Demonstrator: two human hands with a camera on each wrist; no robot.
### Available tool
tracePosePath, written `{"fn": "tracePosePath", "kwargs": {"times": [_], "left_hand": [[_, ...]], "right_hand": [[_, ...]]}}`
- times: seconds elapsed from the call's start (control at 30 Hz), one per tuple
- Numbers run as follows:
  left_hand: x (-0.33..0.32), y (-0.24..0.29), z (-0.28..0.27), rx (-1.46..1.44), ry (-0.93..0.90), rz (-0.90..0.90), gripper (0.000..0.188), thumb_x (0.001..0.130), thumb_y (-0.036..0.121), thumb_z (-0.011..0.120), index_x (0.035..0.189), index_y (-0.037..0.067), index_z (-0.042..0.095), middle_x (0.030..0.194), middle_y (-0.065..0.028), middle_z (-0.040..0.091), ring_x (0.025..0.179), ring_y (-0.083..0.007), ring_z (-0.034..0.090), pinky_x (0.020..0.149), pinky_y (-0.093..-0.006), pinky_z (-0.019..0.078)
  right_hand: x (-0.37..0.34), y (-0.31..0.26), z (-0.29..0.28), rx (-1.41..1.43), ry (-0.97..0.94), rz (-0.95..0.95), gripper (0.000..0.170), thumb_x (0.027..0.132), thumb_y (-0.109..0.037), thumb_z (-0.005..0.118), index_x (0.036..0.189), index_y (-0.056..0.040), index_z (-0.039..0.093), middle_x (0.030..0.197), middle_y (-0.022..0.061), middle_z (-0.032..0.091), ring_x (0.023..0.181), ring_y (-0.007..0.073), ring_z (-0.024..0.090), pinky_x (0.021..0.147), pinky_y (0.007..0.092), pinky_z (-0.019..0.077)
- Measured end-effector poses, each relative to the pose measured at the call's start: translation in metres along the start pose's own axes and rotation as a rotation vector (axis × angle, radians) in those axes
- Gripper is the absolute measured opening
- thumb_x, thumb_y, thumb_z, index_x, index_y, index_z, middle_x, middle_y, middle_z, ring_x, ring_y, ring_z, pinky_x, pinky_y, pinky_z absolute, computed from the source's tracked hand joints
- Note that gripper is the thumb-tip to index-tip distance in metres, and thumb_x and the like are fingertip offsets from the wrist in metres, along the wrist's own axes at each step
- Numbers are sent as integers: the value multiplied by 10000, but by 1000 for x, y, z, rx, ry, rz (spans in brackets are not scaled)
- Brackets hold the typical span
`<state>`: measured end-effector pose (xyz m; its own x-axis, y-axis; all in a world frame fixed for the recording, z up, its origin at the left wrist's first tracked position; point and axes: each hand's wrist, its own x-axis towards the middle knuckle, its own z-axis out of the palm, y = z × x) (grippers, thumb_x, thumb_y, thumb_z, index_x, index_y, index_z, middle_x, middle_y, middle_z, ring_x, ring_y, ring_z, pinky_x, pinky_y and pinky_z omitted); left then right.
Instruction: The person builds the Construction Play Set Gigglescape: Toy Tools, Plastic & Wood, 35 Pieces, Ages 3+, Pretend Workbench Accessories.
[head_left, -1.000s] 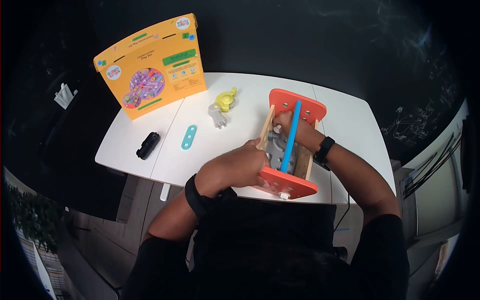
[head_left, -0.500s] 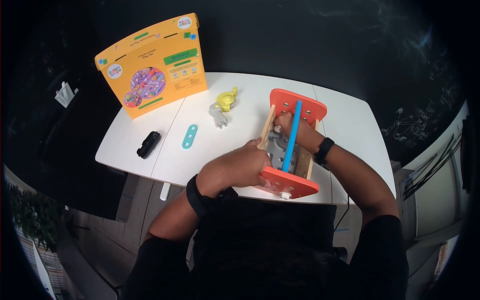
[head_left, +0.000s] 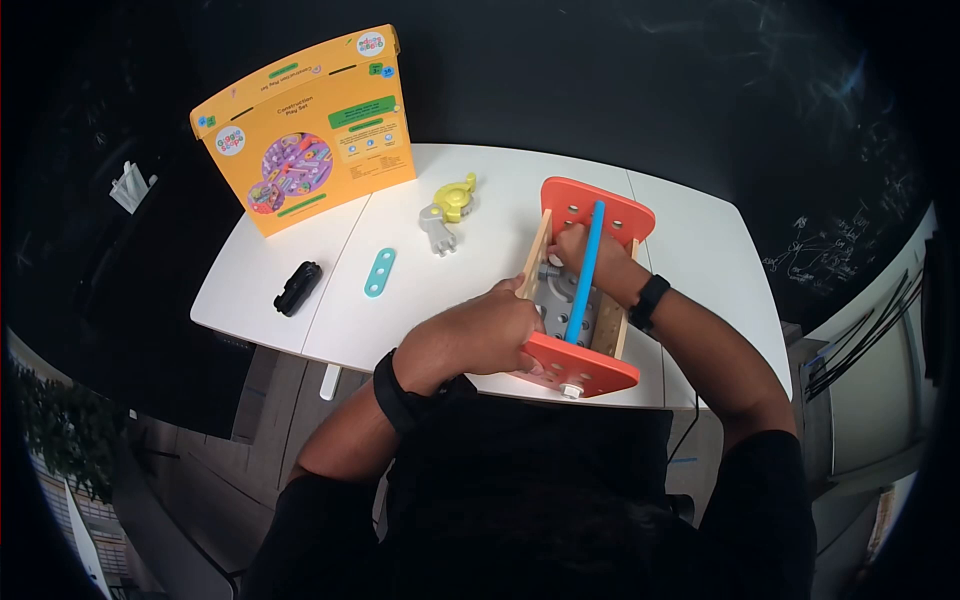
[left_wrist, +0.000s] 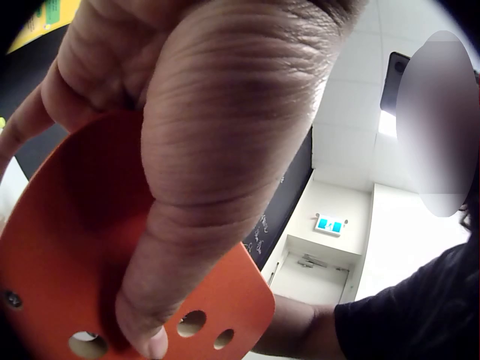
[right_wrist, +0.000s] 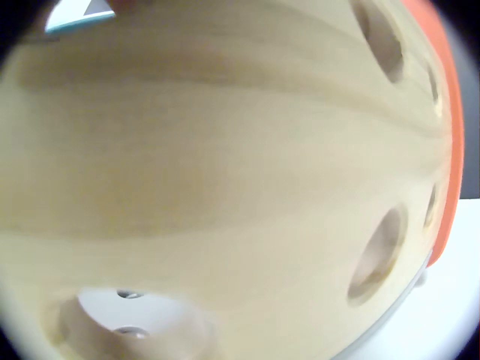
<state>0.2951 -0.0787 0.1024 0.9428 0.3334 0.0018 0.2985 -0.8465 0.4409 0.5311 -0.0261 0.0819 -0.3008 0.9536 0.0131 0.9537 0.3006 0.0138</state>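
A toy toolbox stands on the table, with red end panels (head_left: 585,366), pale wooden sides (head_left: 536,252), a blue handle bar (head_left: 585,270) and a grey perforated floor (head_left: 575,325). My left hand (head_left: 485,330) grips its near left corner; in the left wrist view the thumb (left_wrist: 176,255) presses flat on the red panel's outer face. Reaching under the blue bar, my right hand (head_left: 585,250) is inside the toolbox near the far panel, fingers bent downward beside a grey bolt-like piece (head_left: 548,271). I cannot tell whether these fingers hold anything. A white bolt head (head_left: 571,391) sticks out of the near panel.
Left of the toolbox lie a yellow-and-grey toy piece (head_left: 445,212), a teal strip with holes (head_left: 379,272) and a black holder-like object (head_left: 298,288). A yellow play set box (head_left: 350,175) stands at the white table's (head_left: 480,170) back left.
Both hands stay in nearly the same places on and in the toolbox. My right fingers shift slightly inside it; the whole head view drifts very little.
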Motion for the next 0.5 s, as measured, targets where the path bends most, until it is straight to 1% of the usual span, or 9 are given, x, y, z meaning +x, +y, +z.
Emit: {"fn": "tracePosePath", "kwargs": {"times": [0.03,0.07,0.1,0.13,0.17,0.23,0.37,0.5], "left_hand": [[0,1,-1,-10,2,-3,104,872,148,792,924,58,791,839,-115,750,843,-285,714,1315,-536,179],[-1,1,-1,-20,5,-7,99,870,142,790,924,59,791,837,-114,749,843,-284,714,1315,-536,178],[-1,2,-2,-20,4,-8,99,870,142,790,924,59,791,837,-114,749,843,-284,714,1315,-536,178],[-2,2,-2,-25,8,-6,95,868,134,787,925,58,791,834,-114,748,840,-283,714,1315,-535,179],[-2,3,-3,-29,9,-5,91,865,126,785,925,58,790,831,-114,747,837,-281,714,1315,-534,180],[-2,4,-4,-28,-1,-13,88,864,119,781,926,57,790,832,-114,747,836,-280,713,1315,-534,178],[-1,2,-2,-47,0,-8,84,864,110,777,926,55,790,836,-114,748,839,-274,713,1317,-533,169],[-1,4,-4,-47,-2,-6,86,863,107,776,930,54,790,841,-114,749,844,-272,713,1319,-534,162]], "right_hand": [[0,-4,-4,-80,-72,53,132,927,-66,701,991,36,756,965,235,752,911,341,766,777,411,622],[1,-1,-2,-80,-73,52,132,927,-66,701,991,36,756,965,235,752,911,341,766,777,411,622],[2,5,4,-6,9,-9,151,878,-16,687,1006,24,757,954,221,755,905,343,763,790,410,620],[2,10,8,68,91,-70,210,829,34,674,1021,12,759,944,206,758,899,345,761,803,409,617],[2,15,13,71,91,-70,210,829,34,674,1021,12,759,944,206,758,899,345,761,803,409,617],[1,22,20,18,153,-188,335,740,93,646,1039,-8,757,910,188,753,879,341,757,801,414,613],[6,28,29,32,140,-148,320,735,97,671,1024,-13,755,896,173,747,881,328,756,794,400,610],[7,26,30,51,144,-115,260,778,90,670,1007,-9,742,905,173,750,887,325,757,789,398,611]]}}
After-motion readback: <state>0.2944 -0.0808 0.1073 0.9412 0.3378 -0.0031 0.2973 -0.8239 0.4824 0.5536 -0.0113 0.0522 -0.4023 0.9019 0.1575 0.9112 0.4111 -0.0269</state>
